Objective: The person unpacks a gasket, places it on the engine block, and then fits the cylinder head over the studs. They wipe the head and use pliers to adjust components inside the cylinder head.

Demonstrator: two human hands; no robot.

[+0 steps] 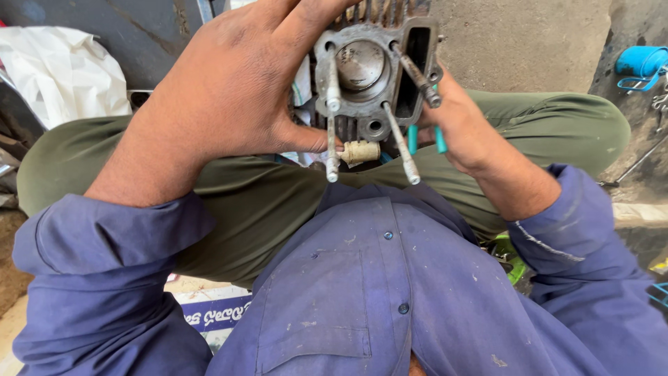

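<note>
A grey finned engine cylinder block (372, 97) with a round piston crown (360, 64) sits between my knees, and several long studs (402, 143) stick out of it towards me. My left hand (236, 83) wraps over the block's left side, thumb pressed low on it. My right hand (463, 129) is behind the block's right edge and grips a tool with teal-covered handles (426, 139), its jaws at the end of the upper right stud (433, 97). A pale ribbed sleeve (360, 150) lies under the block.
I sit cross-legged in green trousers (257, 195) and a blue work shirt (369, 292). A white plastic bag (59, 69) lies at the left, a blue roll (640, 61) at the top right, a green item (511, 254) by my right elbow, concrete floor (529, 42) beyond.
</note>
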